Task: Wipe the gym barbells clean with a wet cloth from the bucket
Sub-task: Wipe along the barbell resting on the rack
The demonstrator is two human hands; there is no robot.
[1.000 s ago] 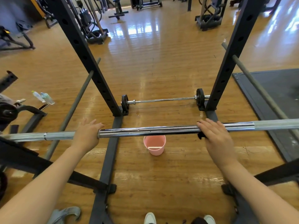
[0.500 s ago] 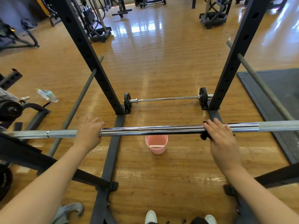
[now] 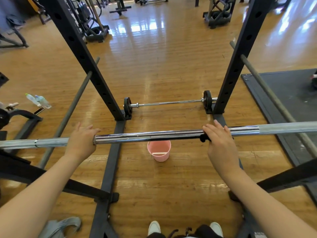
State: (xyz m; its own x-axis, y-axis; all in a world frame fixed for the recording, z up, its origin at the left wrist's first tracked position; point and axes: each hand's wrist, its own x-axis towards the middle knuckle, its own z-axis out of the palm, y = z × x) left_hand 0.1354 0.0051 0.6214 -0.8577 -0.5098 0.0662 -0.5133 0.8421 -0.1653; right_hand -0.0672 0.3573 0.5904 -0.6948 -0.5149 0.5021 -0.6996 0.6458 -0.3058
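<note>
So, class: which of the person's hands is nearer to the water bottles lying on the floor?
Left. The left hand grips the barbell on the water bottles' side; the right hand rests far across.

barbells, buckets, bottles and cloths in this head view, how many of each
barbells: 2, one under both hands, one on the floor with small plates
buckets: 1, pink
bottles: 2, lying on the floor at left
cloths: 1, dark, under the right hand
total: 6

Bucket (image 3: pixel 159 150) on floor under barbell (image 3: pixel 147 136), btwn hands.
</note>
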